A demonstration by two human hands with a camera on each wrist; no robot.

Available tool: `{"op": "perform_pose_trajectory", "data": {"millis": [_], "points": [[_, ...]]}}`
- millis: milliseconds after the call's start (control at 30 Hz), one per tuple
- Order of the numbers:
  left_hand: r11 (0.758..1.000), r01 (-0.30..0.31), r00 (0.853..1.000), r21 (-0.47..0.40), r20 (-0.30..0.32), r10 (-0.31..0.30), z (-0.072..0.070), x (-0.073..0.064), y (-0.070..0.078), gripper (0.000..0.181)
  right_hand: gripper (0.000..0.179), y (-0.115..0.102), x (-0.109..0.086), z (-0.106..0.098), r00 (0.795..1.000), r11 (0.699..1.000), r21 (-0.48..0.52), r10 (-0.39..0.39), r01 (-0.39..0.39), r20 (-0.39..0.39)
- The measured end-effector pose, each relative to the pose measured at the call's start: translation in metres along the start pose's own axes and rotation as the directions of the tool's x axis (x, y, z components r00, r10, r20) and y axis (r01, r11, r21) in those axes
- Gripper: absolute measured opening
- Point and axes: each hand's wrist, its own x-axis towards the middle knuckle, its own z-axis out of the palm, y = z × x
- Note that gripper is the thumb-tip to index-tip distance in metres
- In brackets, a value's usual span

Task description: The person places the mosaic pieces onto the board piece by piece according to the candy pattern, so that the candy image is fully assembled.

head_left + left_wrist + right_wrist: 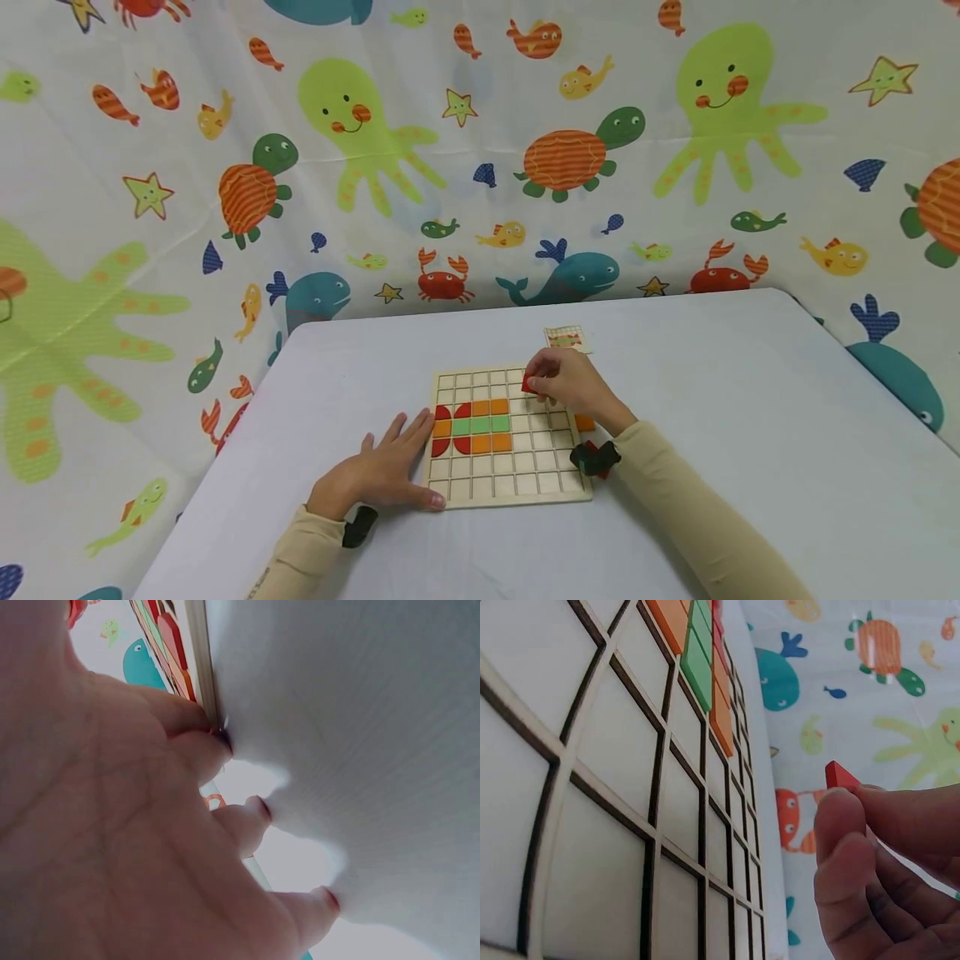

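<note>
A wooden grid board lies on the table, with orange and green squares and red curved tiles set in its left cells. My left hand lies spread at the board's left edge, thumb at the near corner; in the left wrist view its fingertips touch the table and board side. Above the board's far right part, my right hand pinches a red tile between thumb and fingers. The tile shows a pointed corner; the fingers hide the rest.
Behind the board lies a small pattern card, partly covered by the right hand. Beside the board's right edge are an orange tile and a red tile, partly hidden by the right wrist. A sea-animal curtain hangs behind the table.
</note>
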Motion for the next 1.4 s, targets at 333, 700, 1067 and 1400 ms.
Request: {"op": "perform_pose_trajectory", "data": {"millis": [333, 700, 1067, 1400], "points": [[1.0, 0.002, 1.0, 0.012, -0.01, -0.001, 0.0, -0.002, 0.001, 0.128, 0.007, -0.001, 0.004, 0.009, 0.998, 1.0, -0.024, -0.003, 0.004, 0.068], [1.0, 0.004, 1.0, 0.021, -0.012, -0.003, 0.0, -0.002, 0.0, 0.128, 0.009, 0.001, 0.007, 0.017, 0.992, 0.995, -0.093, 0.049, -0.038, 0.119], [1.0, -0.003, 1.0, 0.024, -0.015, 0.003, -0.001, -0.003, 0.002, 0.127, 0.011, 0.0, 0.005, 0.024, 0.99, 0.986, -0.16, 0.061, -0.04, 0.128], [1.0, 0.002, 1.0, 0.02, -0.011, -0.001, -0.001, -0.003, 0.002, 0.127, 0.015, 0.003, 0.007, 0.027, 0.993, 0.952, -0.294, -0.052, 0.082, 0.11]]}}
